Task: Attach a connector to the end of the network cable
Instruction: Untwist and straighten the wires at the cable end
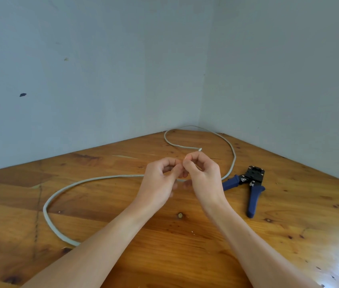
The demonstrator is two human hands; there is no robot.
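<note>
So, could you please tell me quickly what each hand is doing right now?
Left hand: fingers curled, pinching something small; what it is cannot be told.
Right hand: the same, fingertips meeting the left's.

The table [164, 242] is varnished wood with dark knots and plank seams, set into a corner between two pale walls. A grey cable [64, 189] lies on it in loose curves, sweeping from the near left up toward the far corner and looping back, one end [200, 149] resting near the middle. To the right lies a crimper [249, 183] with blue handles spread apart and a black head.
</note>
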